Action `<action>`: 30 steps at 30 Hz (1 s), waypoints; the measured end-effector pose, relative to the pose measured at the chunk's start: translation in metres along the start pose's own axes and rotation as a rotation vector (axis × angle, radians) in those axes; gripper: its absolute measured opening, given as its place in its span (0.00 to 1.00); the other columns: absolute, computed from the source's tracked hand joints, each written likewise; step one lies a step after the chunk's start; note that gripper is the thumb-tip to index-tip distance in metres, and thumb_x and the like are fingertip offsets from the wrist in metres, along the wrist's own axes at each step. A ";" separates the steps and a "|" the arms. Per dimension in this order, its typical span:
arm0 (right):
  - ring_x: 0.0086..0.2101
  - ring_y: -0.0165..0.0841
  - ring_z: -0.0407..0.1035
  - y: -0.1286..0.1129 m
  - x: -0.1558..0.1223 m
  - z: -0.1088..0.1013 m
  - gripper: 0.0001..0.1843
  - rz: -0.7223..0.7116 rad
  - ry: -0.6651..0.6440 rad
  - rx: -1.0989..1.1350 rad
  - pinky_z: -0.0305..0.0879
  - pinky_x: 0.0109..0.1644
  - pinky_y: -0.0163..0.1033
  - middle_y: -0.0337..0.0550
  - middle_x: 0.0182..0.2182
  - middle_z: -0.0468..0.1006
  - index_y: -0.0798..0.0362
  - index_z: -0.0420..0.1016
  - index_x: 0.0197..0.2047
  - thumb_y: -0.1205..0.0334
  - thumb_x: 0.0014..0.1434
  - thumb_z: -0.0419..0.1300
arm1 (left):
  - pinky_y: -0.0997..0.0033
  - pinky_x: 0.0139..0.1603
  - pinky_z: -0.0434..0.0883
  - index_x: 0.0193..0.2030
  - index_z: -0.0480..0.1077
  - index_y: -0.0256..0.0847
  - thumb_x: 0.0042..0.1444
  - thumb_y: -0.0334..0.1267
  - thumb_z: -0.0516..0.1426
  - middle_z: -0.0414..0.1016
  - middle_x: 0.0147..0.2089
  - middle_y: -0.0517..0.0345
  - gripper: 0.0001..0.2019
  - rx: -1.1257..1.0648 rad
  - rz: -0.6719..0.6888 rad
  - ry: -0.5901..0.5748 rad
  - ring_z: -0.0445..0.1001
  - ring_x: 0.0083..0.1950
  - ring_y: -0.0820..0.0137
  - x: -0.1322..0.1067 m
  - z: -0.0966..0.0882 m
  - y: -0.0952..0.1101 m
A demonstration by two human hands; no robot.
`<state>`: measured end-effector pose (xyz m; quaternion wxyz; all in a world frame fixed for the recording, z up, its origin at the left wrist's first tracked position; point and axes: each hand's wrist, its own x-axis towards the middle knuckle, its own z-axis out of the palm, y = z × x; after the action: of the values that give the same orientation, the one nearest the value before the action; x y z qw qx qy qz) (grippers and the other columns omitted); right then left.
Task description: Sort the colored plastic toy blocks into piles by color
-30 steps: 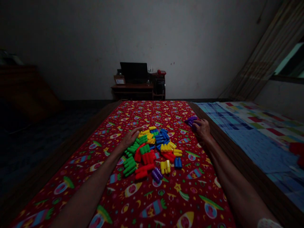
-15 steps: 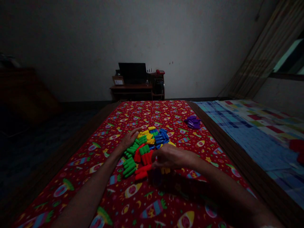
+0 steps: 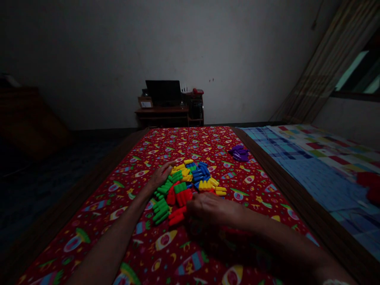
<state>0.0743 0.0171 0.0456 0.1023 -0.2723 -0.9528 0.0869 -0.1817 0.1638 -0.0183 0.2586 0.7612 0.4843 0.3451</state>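
Red blocks (image 3: 177, 216) beside the right grip (image 3: 211, 207), purple blocks (image 3: 240, 153) well apart.

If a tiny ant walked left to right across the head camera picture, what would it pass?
Dark brown furniture → left hand → right hand → purple pieces → red bundle. I skipped the colourful pile, because it overlaps the hands.

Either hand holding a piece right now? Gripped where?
Can't tell for the right hand: its back hides any grip, beside the red finger-shaped pieces. The left hand, by the yellow pieces, shows no held piece.
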 end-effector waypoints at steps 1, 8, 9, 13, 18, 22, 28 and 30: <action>0.31 0.30 0.67 0.011 0.005 -0.007 0.08 0.046 0.013 0.070 0.61 0.35 0.33 0.45 0.32 0.76 0.57 0.74 0.42 0.70 0.61 0.54 | 0.56 0.58 0.68 0.56 0.70 0.36 0.57 0.58 0.47 0.77 0.55 0.46 0.31 0.005 0.001 0.003 0.74 0.55 0.56 0.000 0.000 0.000; 0.33 0.32 0.74 0.137 -0.014 -0.043 0.15 0.566 0.664 0.273 0.67 0.39 0.35 0.45 0.35 0.82 0.56 0.77 0.44 0.69 0.53 0.57 | 0.57 0.57 0.69 0.58 0.70 0.37 0.57 0.57 0.47 0.77 0.54 0.47 0.31 0.025 -0.007 0.011 0.74 0.54 0.56 0.000 0.000 -0.001; 0.35 0.34 0.75 0.155 -0.024 -0.041 0.15 0.651 0.761 0.220 0.69 0.41 0.37 0.45 0.35 0.82 0.55 0.78 0.44 0.68 0.52 0.57 | 0.56 0.57 0.69 0.58 0.70 0.37 0.57 0.58 0.46 0.77 0.54 0.47 0.32 0.020 -0.005 0.013 0.74 0.55 0.56 0.001 0.001 -0.003; 0.39 0.41 0.76 0.210 -0.067 -0.026 0.16 0.874 0.975 0.130 0.71 0.45 0.45 0.51 0.39 0.82 0.56 0.79 0.42 0.62 0.51 0.57 | 0.55 0.58 0.68 0.58 0.69 0.36 0.56 0.60 0.46 0.77 0.54 0.46 0.33 -0.016 -0.001 0.029 0.74 0.55 0.55 0.004 0.004 -0.014; 0.42 0.42 0.75 0.237 -0.088 -0.016 0.19 0.876 1.004 0.103 0.71 0.49 0.48 0.53 0.43 0.81 0.57 0.78 0.45 0.61 0.52 0.55 | 0.56 0.58 0.68 0.58 0.70 0.38 0.56 0.61 0.46 0.77 0.55 0.47 0.34 -0.022 -0.006 0.029 0.74 0.56 0.56 0.004 0.005 -0.018; 0.50 0.43 0.72 0.242 -0.084 -0.014 0.21 0.788 0.939 0.051 0.67 0.57 0.49 0.51 0.49 0.79 0.54 0.78 0.48 0.64 0.51 0.55 | 0.57 0.58 0.68 0.57 0.70 0.38 0.55 0.62 0.46 0.78 0.53 0.48 0.34 -0.012 -0.011 0.016 0.74 0.55 0.56 0.002 0.002 -0.007; 0.48 0.43 0.74 0.228 -0.068 -0.028 0.22 0.727 1.037 0.058 0.67 0.56 0.50 0.53 0.47 0.80 0.57 0.79 0.47 0.68 0.50 0.53 | 0.58 0.57 0.69 0.56 0.70 0.37 0.56 0.61 0.46 0.77 0.54 0.47 0.33 0.015 -0.007 -0.004 0.74 0.55 0.56 -0.001 -0.001 0.003; 0.42 0.40 0.76 0.212 -0.055 -0.034 0.21 0.679 0.994 0.138 0.71 0.50 0.47 0.50 0.43 0.82 0.56 0.79 0.47 0.67 0.52 0.53 | 0.57 0.57 0.69 0.57 0.70 0.37 0.56 0.61 0.46 0.77 0.54 0.46 0.34 0.012 -0.012 0.001 0.74 0.55 0.57 -0.001 0.000 0.002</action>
<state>0.2339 0.1689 0.0231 0.5193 -0.5617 -0.6429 0.0387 -0.1808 0.1623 -0.0168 0.2559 0.7597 0.4910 0.3411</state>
